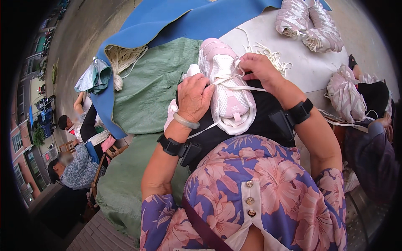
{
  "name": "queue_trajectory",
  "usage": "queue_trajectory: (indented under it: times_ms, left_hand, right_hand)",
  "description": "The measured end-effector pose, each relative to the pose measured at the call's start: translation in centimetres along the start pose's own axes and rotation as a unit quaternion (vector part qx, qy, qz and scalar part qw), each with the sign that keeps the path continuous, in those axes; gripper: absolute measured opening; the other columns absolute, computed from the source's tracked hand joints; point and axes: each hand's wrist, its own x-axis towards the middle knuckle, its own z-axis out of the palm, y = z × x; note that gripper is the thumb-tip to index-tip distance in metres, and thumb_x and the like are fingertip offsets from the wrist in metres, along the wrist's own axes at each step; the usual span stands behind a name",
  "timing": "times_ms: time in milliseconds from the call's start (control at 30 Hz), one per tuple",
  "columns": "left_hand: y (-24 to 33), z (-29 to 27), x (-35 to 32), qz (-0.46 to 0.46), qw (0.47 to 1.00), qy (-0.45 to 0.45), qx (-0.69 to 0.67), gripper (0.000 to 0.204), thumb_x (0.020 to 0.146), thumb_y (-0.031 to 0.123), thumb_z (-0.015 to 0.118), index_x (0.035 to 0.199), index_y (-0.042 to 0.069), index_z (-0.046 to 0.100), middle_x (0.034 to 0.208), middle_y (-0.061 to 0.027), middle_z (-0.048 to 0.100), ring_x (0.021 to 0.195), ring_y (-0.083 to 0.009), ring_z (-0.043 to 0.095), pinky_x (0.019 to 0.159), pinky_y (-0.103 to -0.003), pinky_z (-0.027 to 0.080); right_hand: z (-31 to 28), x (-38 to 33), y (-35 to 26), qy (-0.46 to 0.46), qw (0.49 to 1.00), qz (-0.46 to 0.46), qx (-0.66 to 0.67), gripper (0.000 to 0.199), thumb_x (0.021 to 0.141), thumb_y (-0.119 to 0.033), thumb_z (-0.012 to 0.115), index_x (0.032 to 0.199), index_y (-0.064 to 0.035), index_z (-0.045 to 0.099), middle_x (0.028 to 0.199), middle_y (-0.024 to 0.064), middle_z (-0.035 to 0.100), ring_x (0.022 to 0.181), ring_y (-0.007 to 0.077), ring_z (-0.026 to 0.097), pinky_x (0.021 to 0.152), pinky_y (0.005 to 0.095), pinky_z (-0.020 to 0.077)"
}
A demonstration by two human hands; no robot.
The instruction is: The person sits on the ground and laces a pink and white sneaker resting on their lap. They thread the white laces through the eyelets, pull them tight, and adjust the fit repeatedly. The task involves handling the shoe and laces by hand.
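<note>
A pink and white sneaker (pixel 226 90) lies upside-on on my lap, toe pointing away, with a white lace (pixel 247 88) running through its eyelets. My left hand (pixel 193 95) presses on the shoe's left side and pinches the lace near the eyelets. My right hand (pixel 259 67) grips the lace at the shoe's upper right. Both wrists carry black bands, and the left wrist also has a pale green bangle (pixel 185 121).
A pile of loose white laces (pixel 272 56) lies on the white table (pixel 310 71). Pink sneakers (pixel 307 23) are stacked at the far right and beside another person (pixel 372 138) on my right. Green sacks (pixel 150 88) and a blue sheet (pixel 176 19) lie left. Two people (pixel 77 163) sit lower left.
</note>
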Motion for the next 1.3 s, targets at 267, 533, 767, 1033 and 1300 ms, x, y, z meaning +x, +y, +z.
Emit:
queue_trajectory:
  times_ms: [267,533,767,1033,1300]
  left_hand:
    - [1.1,-0.6,0.3,0.028,0.996,-0.003,-0.084,0.009,0.078,0.008,0.058,0.077,0.002,0.050,0.085,-0.0126,0.054,0.079,-0.0314,0.052,0.070,-0.037,0.041]
    - [4.0,-7.5,-2.1,0.068,0.972,-0.139,-0.176,0.006,0.078,0.001,0.054,0.076,-0.001,0.048,0.075,-0.0140,0.049,0.067,-0.0322,0.049,0.061,-0.036,0.041]
    - [3.5,-12.3,-5.4,-0.042,0.937,-0.248,-0.243,0.009,0.080,0.004,0.055,0.074,-0.001,0.051,0.073,-0.0116,0.054,0.065,-0.0246,0.053,0.060,-0.032,0.042]
    - [4.7,-10.4,-5.2,-0.069,0.920,-0.233,-0.307,0.013,0.085,0.011,0.054,0.077,0.000,0.054,0.065,-0.0065,0.056,0.058,-0.0149,0.054,0.054,-0.026,0.042]
    - [5.1,-11.8,-4.5,-0.105,0.897,-0.245,-0.353,0.016,0.089,0.012,0.051,0.078,0.001,0.053,0.062,-0.0030,0.056,0.054,-0.0099,0.053,0.051,-0.023,0.043]
  right_hand:
    - [-1.7,0.1,1.1,-0.158,0.957,-0.007,0.242,0.013,0.082,-0.019,0.052,0.080,-0.0074,0.059,0.088,0.0050,0.063,0.084,0.0159,0.056,0.081,0.0317,0.0411]
    - [-1.0,-0.4,1.0,-0.123,0.983,-0.020,0.135,0.022,0.089,-0.022,0.052,0.096,-0.0028,0.061,0.093,0.0061,0.061,0.087,0.0142,0.057,0.084,0.0279,0.0441]
    - [-0.6,-1.4,1.2,-0.072,0.994,-0.072,-0.034,0.022,0.087,-0.022,0.052,0.095,-0.0033,0.061,0.086,0.0051,0.061,0.080,0.0115,0.056,0.072,0.0260,0.0453]
    - [-1.1,-5.6,0.3,-0.009,0.825,-0.258,-0.504,0.021,0.083,-0.025,0.053,0.075,-0.0059,0.060,0.073,0.0145,0.060,0.070,0.0347,0.058,0.061,0.0417,0.0455]
    - [-3.2,-7.7,1.3,0.076,0.589,-0.465,-0.657,0.007,0.073,-0.009,0.055,0.078,-0.0102,0.050,0.061,0.0045,0.046,0.057,0.0211,0.053,0.052,0.0349,0.0416]
